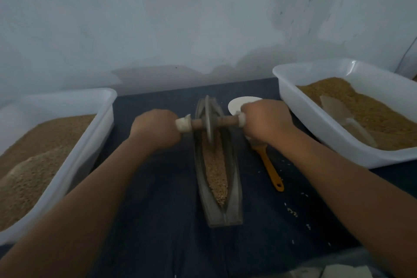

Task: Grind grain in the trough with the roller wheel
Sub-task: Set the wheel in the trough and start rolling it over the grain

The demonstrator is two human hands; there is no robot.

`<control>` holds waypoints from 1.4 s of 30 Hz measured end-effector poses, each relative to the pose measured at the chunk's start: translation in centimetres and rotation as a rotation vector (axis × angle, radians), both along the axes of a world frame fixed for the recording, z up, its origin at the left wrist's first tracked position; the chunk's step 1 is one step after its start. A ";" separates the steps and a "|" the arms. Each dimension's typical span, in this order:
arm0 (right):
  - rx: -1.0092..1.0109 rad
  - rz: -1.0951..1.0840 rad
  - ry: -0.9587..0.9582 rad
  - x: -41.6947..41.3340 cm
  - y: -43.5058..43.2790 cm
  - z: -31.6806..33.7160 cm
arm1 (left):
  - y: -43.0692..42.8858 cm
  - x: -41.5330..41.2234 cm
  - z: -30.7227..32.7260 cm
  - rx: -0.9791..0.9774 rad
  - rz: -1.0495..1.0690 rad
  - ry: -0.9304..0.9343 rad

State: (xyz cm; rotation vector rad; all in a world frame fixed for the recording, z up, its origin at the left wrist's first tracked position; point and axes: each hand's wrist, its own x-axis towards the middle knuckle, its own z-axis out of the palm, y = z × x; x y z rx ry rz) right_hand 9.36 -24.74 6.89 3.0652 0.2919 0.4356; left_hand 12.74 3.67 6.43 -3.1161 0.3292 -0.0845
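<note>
Two hands on the axle (228, 121): left hand (155, 130) curled round the pale end cap on its side, right hand (264, 122) curled round the opposite end. Roller wheel (209, 123) stood on edge between them, in the far half of the trough (234, 187), rim down in the grain (216, 171). Trough lay lengthwise on the dark worktop (158, 198), between the two tubs.

Notes on the stroke (judgement):
- press evenly with both hands so the wheel stays upright and does not climb a trough wall
- run the full length; grain at the near tip looked whole
- keep strokes slow enough that nothing spills over the sides; stray grains (293, 212) lay on the worktop to the right

Containers:
- trough: a narrow strip of tan grain from under the wheel to the near tip
- left tub (99, 128): heaped tan material, highest at the near left; whole or ground, I could not tell
- right tub (300, 119): similar tan fill with a clear scoop (338, 110) lying on it
- white dish (237, 102): just behind my right hand, contents hidden

Orange-handled tool (270, 169) lay just right of the trough, its head hidden under my right wrist
</note>
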 end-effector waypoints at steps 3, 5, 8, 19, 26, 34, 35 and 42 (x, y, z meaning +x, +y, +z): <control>-0.111 -0.039 -0.073 2.5 0.8 0.8 | -0.1 1.8 -0.2 -0.061 0.045 -0.086; -0.167 -0.036 -0.025 2.6 1.0 1.8 | 0.1 1.3 -0.4 -0.110 0.028 0.004; -0.132 -0.014 0.380 0.7 0.5 2.7 | 0.9 -2.1 -0.7 -0.055 -0.054 0.150; -0.065 -0.007 0.206 0.3 0.1 0.9 | 0.4 -0.9 0.6 0.001 -0.019 0.097; -0.048 0.001 0.123 1.5 0.4 1.0 | -0.1 -0.8 1.0 -0.020 -0.024 0.061; -0.118 0.073 0.465 -3.6 -1.6 0.5 | 2.3 -6.9 -0.8 -0.061 -0.100 0.295; -0.094 0.069 0.381 -2.6 -1.3 0.5 | 1.8 -5.8 -0.7 -0.042 -0.084 0.242; -0.105 -0.059 0.030 4.0 0.1 -0.1 | -0.8 1.6 1.1 -0.018 0.027 -0.022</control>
